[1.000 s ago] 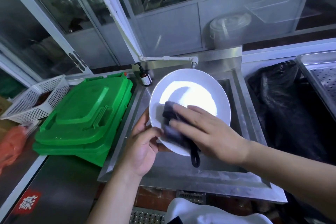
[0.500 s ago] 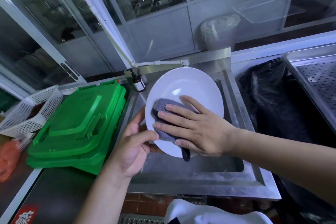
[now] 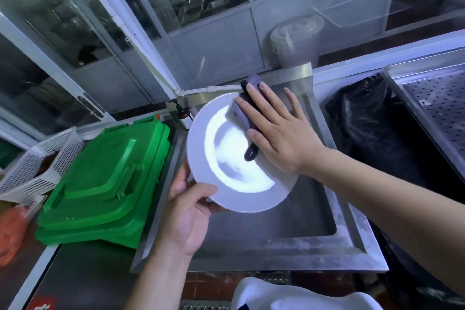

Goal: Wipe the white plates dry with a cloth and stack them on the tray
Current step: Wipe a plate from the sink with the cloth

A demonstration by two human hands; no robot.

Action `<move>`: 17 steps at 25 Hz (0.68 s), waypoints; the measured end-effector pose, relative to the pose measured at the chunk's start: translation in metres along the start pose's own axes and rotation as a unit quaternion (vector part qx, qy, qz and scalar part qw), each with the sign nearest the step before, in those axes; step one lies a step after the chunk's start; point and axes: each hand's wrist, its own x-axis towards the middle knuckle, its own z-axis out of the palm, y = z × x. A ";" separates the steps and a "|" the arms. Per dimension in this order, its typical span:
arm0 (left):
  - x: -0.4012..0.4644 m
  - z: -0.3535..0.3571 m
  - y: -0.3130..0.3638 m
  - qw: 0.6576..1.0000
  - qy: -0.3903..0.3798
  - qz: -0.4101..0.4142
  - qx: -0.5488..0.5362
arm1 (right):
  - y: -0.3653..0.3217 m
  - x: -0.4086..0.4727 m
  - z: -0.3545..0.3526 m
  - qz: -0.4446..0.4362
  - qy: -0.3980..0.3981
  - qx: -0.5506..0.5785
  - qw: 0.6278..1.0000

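Note:
A round white plate (image 3: 226,158) is held tilted over the steel sink (image 3: 352,234). My left hand (image 3: 186,214) grips its lower left rim, thumb on the face. My right hand (image 3: 276,131) lies flat on a dark grey cloth (image 3: 242,111), pressing it against the plate's upper right rim. The cloth's loop hangs down over the plate's middle. A perforated steel tray (image 3: 432,108) sits at the far right, with no plates visible on it.
Stacked green plastic lids (image 3: 105,184) lie left of the sink, with a white mesh basket (image 3: 37,166) beyond them. A black plastic bag (image 3: 372,131) fills the space between sink and tray. A small brown bottle (image 3: 183,116) stands at the sink's back left corner.
My right hand has slid the cloth from the plate's lower left up to its upper right rim. The left hand keeps its hold on the plate's lower left rim.

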 end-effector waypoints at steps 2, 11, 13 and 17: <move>0.001 -0.004 0.003 1.000 0.011 0.014 -0.008 | 0.002 -0.015 0.004 0.034 -0.023 0.003 0.999; 0.004 -0.006 0.000 0.999 0.023 0.025 -0.039 | -0.047 -0.073 -0.001 0.013 -0.081 0.189 0.979; 0.006 -0.009 0.001 0.999 0.021 0.030 -0.038 | -0.053 -0.079 -0.006 -0.038 -0.116 0.183 0.975; 0.009 -0.014 0.000 0.998 0.017 0.023 -0.061 | -0.060 -0.080 -0.017 -0.117 -0.100 0.260 0.953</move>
